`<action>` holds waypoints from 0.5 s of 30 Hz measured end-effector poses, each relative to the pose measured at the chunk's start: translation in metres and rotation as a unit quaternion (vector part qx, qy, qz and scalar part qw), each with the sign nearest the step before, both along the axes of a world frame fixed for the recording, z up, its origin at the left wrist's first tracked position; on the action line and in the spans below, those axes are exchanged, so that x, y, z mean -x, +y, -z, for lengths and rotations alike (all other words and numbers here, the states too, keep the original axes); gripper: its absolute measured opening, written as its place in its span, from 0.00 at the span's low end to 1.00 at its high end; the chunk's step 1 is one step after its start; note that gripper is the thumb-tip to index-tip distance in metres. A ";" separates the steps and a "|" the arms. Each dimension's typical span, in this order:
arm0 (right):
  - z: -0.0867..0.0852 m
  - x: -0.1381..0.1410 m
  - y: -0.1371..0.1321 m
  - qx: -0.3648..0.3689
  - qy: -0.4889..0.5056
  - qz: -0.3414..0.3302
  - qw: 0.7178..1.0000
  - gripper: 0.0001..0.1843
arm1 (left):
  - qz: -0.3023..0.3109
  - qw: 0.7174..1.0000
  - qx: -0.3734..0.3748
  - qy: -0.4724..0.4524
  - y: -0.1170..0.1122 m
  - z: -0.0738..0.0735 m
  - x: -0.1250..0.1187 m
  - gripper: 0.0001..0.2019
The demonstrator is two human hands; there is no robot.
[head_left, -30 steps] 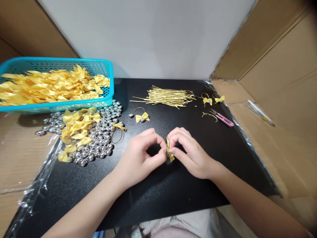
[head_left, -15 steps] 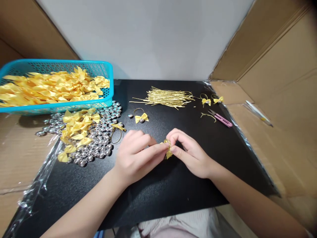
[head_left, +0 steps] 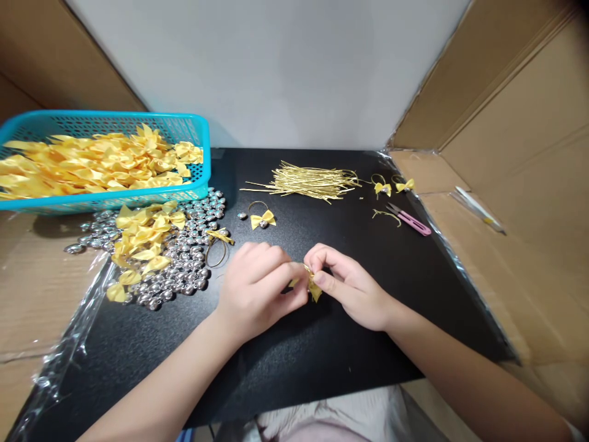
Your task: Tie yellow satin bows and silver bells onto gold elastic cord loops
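Note:
Between my two hands, above the black table (head_left: 285,362), is a small yellow ribbon bow (head_left: 315,290), partly covered by fingers. My left hand (head_left: 262,288) is closed, its thumb and forefinger at the bow's left side. On the other side, my right hand (head_left: 352,285) pinches the bow between thumb and forefinger. A bit of gold twist tie shows at its top edge. Further back lie a finished-looking bow with a bell (head_left: 263,220) on a gold loop and a loose silver bell (head_left: 242,216). Another looped bow (head_left: 221,236) rests left of my left hand.
A turquoise basket (head_left: 207,153) full of yellow bows stands at the back left. Silver bells (head_left: 184,270) and loose bows (head_left: 147,233) spread before it. Gold twist ties (head_left: 313,182) lie at the back, pink-handled snips (head_left: 411,221) at right, a white pen-like tool (head_left: 481,210) beyond.
My left fingers have bent and drawn slightly away from the top of the bow, with thumb and forefinger now curled at its left. My right hand keeps its pinch, almost still.

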State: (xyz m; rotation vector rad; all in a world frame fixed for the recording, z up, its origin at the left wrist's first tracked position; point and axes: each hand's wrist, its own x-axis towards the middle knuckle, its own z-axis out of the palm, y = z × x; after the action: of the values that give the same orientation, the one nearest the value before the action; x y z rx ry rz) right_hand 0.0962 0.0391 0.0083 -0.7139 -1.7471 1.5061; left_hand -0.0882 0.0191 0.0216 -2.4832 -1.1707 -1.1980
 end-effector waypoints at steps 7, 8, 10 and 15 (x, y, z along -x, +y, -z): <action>0.000 -0.001 0.000 -0.030 0.003 0.004 1.000 0.11 | 0.046 0.960 0.193 -0.198 -0.001 -0.004 -0.004 0.06; -0.001 -0.001 0.000 -0.054 -0.004 0.014 0.998 0.10 | 0.049 0.955 0.200 -0.211 -0.001 -0.004 -0.004 0.06; -0.003 -0.002 -0.001 -0.134 -0.026 0.053 0.989 0.06 | 0.053 0.952 0.207 -0.220 0.000 -0.003 -0.005 0.06; -0.009 -0.004 -0.004 -0.369 -0.073 0.205 0.903 0.07 | 0.051 0.956 0.207 -0.204 0.000 -0.002 -0.003 0.06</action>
State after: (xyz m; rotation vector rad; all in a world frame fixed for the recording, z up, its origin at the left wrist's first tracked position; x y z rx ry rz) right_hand 0.1006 0.0354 0.0169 -0.7264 -1.9311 0.4460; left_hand -0.0847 0.0190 0.0237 -2.6925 -1.5474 -1.7123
